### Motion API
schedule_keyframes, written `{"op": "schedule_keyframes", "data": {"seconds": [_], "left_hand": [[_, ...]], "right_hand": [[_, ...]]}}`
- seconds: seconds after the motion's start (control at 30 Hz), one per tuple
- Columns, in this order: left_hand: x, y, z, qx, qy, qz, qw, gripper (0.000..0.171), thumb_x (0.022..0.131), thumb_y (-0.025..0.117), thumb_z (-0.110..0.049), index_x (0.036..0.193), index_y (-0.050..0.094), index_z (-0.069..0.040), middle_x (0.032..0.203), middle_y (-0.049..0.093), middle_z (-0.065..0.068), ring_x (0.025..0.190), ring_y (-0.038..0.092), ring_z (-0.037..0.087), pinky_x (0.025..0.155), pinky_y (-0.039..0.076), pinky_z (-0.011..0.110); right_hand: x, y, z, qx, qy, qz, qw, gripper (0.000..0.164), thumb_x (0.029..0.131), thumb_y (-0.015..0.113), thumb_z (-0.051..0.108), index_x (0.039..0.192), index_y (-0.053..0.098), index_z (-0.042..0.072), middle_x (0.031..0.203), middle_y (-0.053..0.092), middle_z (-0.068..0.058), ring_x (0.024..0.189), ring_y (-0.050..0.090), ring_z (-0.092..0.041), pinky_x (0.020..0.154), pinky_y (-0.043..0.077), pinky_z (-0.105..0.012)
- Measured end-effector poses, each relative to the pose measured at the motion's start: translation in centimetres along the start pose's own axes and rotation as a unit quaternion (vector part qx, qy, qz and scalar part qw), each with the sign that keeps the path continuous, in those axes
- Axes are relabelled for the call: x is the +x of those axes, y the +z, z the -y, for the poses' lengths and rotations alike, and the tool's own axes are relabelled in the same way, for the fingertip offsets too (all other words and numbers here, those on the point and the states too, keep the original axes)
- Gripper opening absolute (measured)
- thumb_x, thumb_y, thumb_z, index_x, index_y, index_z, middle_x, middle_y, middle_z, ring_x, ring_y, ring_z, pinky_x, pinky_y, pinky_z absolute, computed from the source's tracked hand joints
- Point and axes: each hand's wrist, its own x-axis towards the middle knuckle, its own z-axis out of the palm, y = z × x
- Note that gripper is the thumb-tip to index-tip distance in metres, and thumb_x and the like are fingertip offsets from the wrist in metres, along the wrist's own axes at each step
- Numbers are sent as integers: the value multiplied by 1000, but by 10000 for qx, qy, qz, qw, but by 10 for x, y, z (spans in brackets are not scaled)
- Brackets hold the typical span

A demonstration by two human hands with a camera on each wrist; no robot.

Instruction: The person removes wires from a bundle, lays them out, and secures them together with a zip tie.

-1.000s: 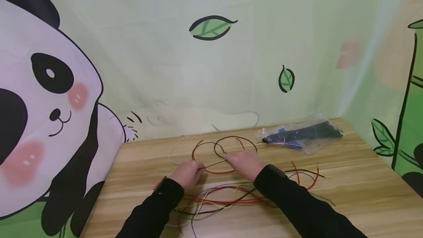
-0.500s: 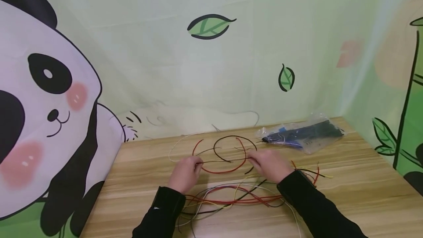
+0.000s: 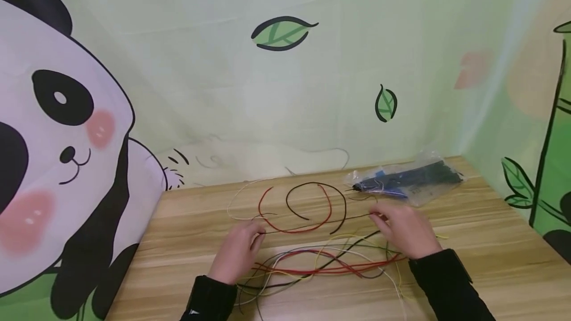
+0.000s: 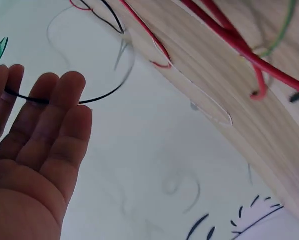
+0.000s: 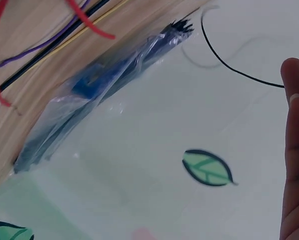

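A thin dark wire (image 3: 317, 223) runs nearly straight between my two hands, above the wooden table. My left hand (image 3: 235, 253) pinches it near one end, and a short curved tail pokes out past the fingers. In the left wrist view the wire (image 4: 107, 95) passes between the thumb and the fingers. My right hand (image 3: 408, 231) pinches the other part between thumb and forefinger. Its loose end (image 5: 217, 56) curves away from the fingertips in the right wrist view. Just behind the stretched wire lie a curved red wire (image 3: 330, 207) and a curled black wire (image 3: 345, 207).
A loose bundle of red, black, yellow and white wires (image 3: 312, 271) lies on the table (image 3: 187, 241) in front of the hands. At the back right rests a clear plastic bag (image 3: 419, 194) with dark strips inside. A white wire (image 3: 229, 204) curves at the back left.
My hands have spread apart, the right going right and the left slightly left and nearer. The thin dark wire between them has straightened out and lengthened. The bag has stayed put.
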Motion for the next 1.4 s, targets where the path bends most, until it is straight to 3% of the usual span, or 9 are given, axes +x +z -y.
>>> {"op": "schedule_keyframes", "data": {"seconds": [0.2, 0.5, 0.83, 1.03, 1.2, 1.27, 1.4], "left_hand": [[-19, -8, 0, 57, -192, -283, 9994, 6, 86, 72, -9, 89, 70, -14, 88, 64, -4, 83, 61, 13, 70, 49, 30], [-33, -26, -4, 126, -57, -575, 9983, 14, 82, 75, -5, 90, 69, -15, 89, 66, -5, 80, 63, 10, 68, 50, 29], [-36, -46, -2, 429, -299, 75, 9986, 10, 80, 77, -7, 84, 72, -14, 82, 67, -5, 70, 60, 7, 62, 48, 26], [-39, -54, 0, 476, -659, 226, 9964, 11, 80, 76, -4, 83, 73, -14, 82, 67, -4, 71, 61, 9, 64, 48, 30], [-35, -50, 2, 531, -721, 587, 9943, 10, 78, 77, -3, 80, 75, -13, 77, 66, -5, 69, 59, 9, 62, 47, 28], [-34, -47, 3, 512, -763, 819, 9924, 12, 78, 77, -1, 76, 75, -13, 74, 63, -6, 64, 53, 7, 59, 43, 27], [-34, -36, 8, 448, -904, 1146, 9883, 14, 78, 73, 1, 72, 74, -12, 73, 65, -4, 66, 56, 9, 61, 45, 30]], "right_hand": [[-13, -10, -7, -138, 294, -186, 9993, 14, 83, 73, 11, 95, 71, 18, 83, 70, 2, 59, 59, -10, 50, 42, -27], [-22, -29, -17, -499, 450, -352, 9971, 12, 79, 74, 8, 90, 71, 13, 68, 64, 3, 50, 49, -5, 44, 32, -24], [-23, -48, -26, -402, 842, 246, 9953, 8, 85, 70, 8, 91, 71, 12, 68, 61, 7, 54, 48, -4, 49, 35, -26], [-25, -52, -32, -532, 888, 178, 9945, 7, 85, 69, 8, 91, 72, 9, 67, 63, 4, 50, 47, -4, 47, 33, -26], [-22, -50, -32, -461, 1108, 649, 9907, 8, 86, 67, 9, 93, 70, 8, 71, 64, 1, 55, 51, -9, 51, 38, -30], [-21, -44, -34, -375, 1198, 966, 9874, 8, 86, 68, 9, 93, 70, 8, 74, 65, -1, 59, 55, -12, 54, 43, -34], [-23, -29, -40, -143, 1336, 1409, 9809, 7, 84, 69, 6, 91, 71, 8, 77, 65, -1, 66, 59, -16, 61, 47, -39]]}}
